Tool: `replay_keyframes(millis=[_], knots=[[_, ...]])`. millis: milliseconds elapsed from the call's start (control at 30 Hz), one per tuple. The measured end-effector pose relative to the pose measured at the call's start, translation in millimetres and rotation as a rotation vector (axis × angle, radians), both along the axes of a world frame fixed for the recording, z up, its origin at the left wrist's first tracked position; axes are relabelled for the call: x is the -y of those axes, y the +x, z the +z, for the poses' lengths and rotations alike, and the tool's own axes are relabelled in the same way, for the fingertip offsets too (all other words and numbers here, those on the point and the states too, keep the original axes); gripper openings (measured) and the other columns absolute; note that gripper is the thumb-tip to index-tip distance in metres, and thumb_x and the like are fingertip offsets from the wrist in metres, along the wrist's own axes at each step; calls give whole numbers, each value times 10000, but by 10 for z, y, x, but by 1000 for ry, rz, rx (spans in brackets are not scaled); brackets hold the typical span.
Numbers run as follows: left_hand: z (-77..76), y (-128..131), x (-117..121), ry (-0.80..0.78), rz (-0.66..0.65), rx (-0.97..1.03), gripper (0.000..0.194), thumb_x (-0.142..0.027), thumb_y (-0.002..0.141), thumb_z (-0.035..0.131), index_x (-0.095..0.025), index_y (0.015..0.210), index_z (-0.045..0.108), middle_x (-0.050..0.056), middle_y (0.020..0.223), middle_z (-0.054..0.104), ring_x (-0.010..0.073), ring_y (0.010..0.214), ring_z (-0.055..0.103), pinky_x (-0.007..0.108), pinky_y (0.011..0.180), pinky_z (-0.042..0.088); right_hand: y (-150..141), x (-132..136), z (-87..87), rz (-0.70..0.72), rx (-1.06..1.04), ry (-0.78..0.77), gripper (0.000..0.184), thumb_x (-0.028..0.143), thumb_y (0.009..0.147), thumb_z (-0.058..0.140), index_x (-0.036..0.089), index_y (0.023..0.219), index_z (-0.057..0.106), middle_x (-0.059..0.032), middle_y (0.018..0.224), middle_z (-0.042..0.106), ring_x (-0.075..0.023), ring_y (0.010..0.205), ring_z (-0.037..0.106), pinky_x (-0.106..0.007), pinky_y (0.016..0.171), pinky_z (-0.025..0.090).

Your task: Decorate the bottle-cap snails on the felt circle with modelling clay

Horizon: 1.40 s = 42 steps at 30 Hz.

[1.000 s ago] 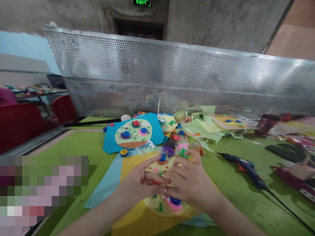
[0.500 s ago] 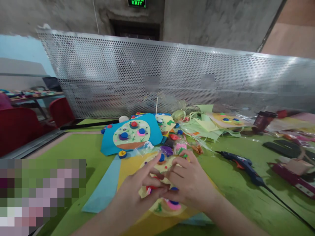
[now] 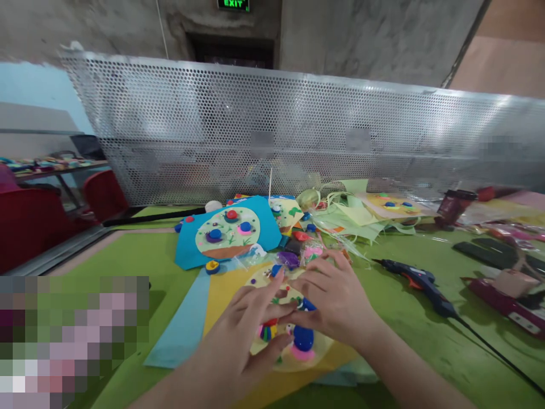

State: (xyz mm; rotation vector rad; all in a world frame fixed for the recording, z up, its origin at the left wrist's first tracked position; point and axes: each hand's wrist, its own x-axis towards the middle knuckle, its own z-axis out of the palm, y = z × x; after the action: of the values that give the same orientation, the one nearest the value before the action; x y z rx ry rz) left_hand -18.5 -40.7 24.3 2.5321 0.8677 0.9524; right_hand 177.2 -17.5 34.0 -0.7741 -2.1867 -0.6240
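Observation:
In front of me lies a yellow sheet [image 3: 221, 295] bearing a round pale craft picture [image 3: 319, 355] with raised coloured pieces. My left hand [image 3: 251, 326] hovers over its left side, fingers stretched apart. My right hand [image 3: 332, 298] is over the right side, fingers spread and slightly bent. The fingertips of both hands come close together above the middle. Below them show a rainbow-striped piece [image 3: 268, 331] and a blue domed piece [image 3: 304, 338] with a pink base. I see nothing held in either hand. My fingers hide part of the picture.
Behind stands a blue card [image 3: 270, 224] with a similar picture. A small yellow-and-blue piece [image 3: 212, 267] sits at left. To the right lie a glue gun [image 3: 419, 281] with its cord and a maroon power strip [image 3: 502, 307]. Paper strips [image 3: 357, 218] and a perforated metal screen [image 3: 298, 119] are beyond.
My fingers, bunched close together before, have spread apart. More of the rainbow-striped piece and the blue domed piece now shows between my hands.

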Motion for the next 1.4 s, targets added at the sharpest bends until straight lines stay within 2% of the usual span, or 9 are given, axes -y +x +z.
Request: replay_keyframes(millis=[200,400,533,733,900,1133,1400], knots=[[-40,28,28,72,-12,-73,658,-326,919,430,-301,1431,19,65,1089,654,249,1029,582,442,911,459,-58,-17,-37,14,35,23,395,514,804,573,164,627,617,-19,559,620,-169,682,532,-376,744,326],[-31,-5,26,-41,48,-20,668,-292,913,434,-347,1414,-4,35,1136,640,240,1127,527,465,952,432,16,-74,-2,-25,15,34,377,505,810,577,164,657,631,-12,553,623,-166,675,527,-366,762,328],[-56,22,33,-43,9,-55,720,-274,901,460,-361,1415,-37,30,1158,627,229,1111,539,420,907,476,-7,-83,-16,-8,48,24,441,538,814,548,163,593,617,-6,517,594,-160,655,517,-360,741,317],[-61,28,24,-42,43,-15,675,-293,903,448,-347,1414,10,34,1199,617,245,1167,507,450,941,455,44,-125,-18,-66,76,36,379,522,801,564,180,660,645,-21,561,626,-174,671,514,-355,712,316],[-72,52,29,-56,-2,-70,706,-266,896,457,-352,1416,-13,41,1164,628,224,1094,564,425,906,485,-33,-106,-39,-29,99,44,399,501,807,550,178,584,619,-13,509,592,-159,623,488,-346,659,311],[-75,13,7,-176,109,-16,675,-293,892,473,-322,1412,44,63,1183,622,241,1173,518,437,926,473,129,-123,11,-109,175,55,390,470,848,537,158,636,633,-27,553,600,-169,649,490,-326,659,314],[-113,39,-2,-211,89,-14,663,-312,893,477,-343,1404,56,77,1205,597,239,1135,548,429,912,480,56,-103,-11,-38,198,68,391,443,854,532,156,599,609,-7,527,570,-162,629,462,-321,608,276]])
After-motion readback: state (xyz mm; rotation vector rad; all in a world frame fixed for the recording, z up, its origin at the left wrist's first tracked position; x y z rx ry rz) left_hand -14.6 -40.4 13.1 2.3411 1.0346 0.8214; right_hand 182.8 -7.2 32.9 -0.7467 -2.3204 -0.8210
